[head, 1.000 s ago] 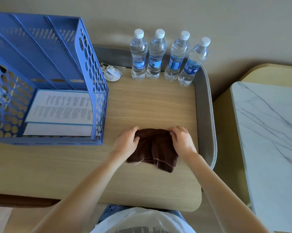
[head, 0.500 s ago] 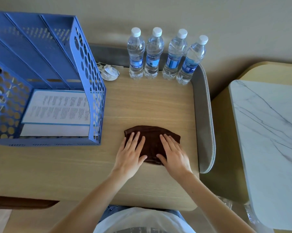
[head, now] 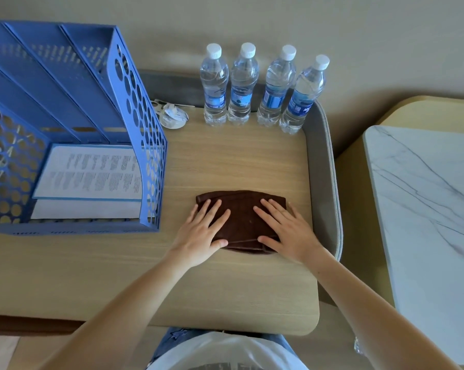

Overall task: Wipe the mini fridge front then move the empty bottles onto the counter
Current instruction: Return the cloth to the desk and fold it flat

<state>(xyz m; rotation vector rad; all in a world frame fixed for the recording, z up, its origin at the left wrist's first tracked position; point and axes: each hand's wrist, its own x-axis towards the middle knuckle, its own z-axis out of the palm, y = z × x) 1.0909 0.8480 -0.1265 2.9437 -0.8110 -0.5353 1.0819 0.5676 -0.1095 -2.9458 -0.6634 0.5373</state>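
Observation:
A folded dark brown cloth (head: 242,214) lies flat on the wooden counter (head: 239,161). My left hand (head: 203,235) presses its left half with straight, spread fingers. My right hand (head: 285,231) presses the right half the same way. Several clear plastic water bottles (head: 260,86) with white caps and blue labels stand in a row at the counter's back edge, against the wall. No fridge is in view.
A blue perforated file rack (head: 73,124) holding printed sheets fills the counter's left side. A small white wrapped item (head: 172,117) lies beside it. A grey raised rim (head: 325,177) borders the counter's right side. A white marble tabletop (head: 426,217) stands to the right.
My hands went from pinching the cloth's far edge to lying flat on it. The cloth is now folded and smoothed into a neat flat shape.

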